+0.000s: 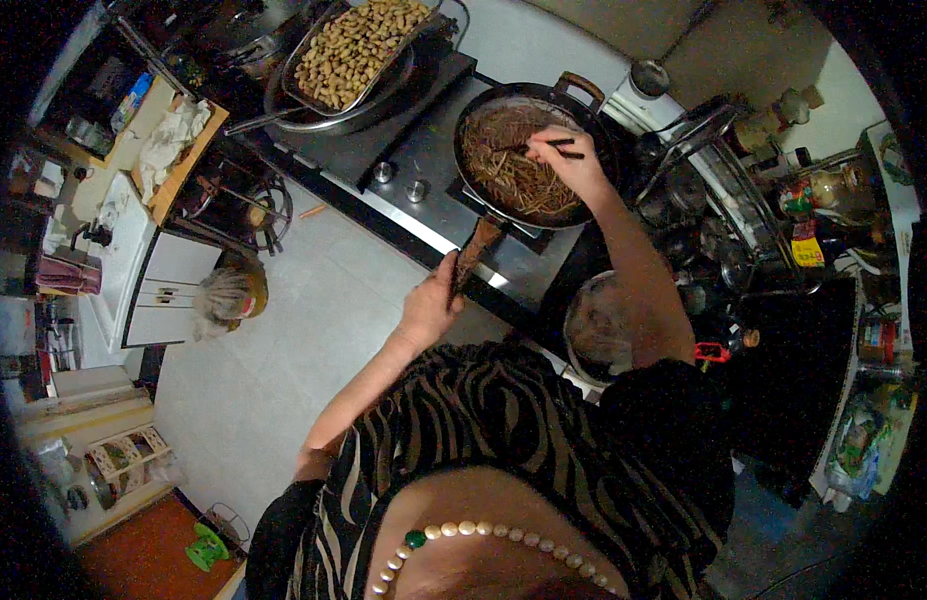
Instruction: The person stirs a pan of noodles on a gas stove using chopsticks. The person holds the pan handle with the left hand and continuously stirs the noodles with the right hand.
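On the gas stove sits a wok (463, 165) with a wooden handle (480, 244) toward me and a small loop handle at its far side. My left hand (433, 300) grips the wooden handle near its end. Over the wok, my right hand (564, 157) holds dark chopsticks (567, 148), whose lower ends reach down to the food. Thin brownish strips of food (519, 176) fill the wok; exactly what they are I cannot tell.
Peanuts in shells (354, 52) fill a tray resting over a large pan (343, 124) on the left burner. Two stove knobs (399, 182) face me. A round pot or lid (594, 330) stands close by my right forearm. A dish rack (741, 180) is at the right.
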`<move>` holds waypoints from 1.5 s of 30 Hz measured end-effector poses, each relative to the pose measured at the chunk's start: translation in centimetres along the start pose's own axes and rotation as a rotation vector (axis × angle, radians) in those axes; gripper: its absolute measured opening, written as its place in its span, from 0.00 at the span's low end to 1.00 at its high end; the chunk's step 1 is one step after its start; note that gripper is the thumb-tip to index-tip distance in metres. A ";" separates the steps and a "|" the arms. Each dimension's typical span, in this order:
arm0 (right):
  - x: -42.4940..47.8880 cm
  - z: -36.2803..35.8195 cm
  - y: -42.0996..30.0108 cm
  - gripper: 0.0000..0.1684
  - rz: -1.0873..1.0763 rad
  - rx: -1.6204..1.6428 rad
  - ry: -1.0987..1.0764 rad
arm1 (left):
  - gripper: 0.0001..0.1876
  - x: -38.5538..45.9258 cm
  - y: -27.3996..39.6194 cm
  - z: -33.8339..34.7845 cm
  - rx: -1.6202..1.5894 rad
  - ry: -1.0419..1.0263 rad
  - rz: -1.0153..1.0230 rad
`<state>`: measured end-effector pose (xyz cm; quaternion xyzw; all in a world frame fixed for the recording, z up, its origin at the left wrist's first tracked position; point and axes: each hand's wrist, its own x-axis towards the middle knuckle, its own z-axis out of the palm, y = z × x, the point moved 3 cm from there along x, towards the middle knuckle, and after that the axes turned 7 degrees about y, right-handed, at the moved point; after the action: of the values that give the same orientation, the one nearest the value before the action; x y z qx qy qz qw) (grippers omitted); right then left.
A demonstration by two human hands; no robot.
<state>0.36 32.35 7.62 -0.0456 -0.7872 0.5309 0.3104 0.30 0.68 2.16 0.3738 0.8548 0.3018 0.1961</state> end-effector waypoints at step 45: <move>1.6 -8.4 6.3 0.15 0.301 0.076 0.574 | 0.39 -0.1 0.3 -0.4 -0.002 0.044 0.019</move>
<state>1.94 42.50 4.92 -0.2976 -0.6315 0.5653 0.4394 0.28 0.65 2.68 0.3752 0.8549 0.3128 0.1749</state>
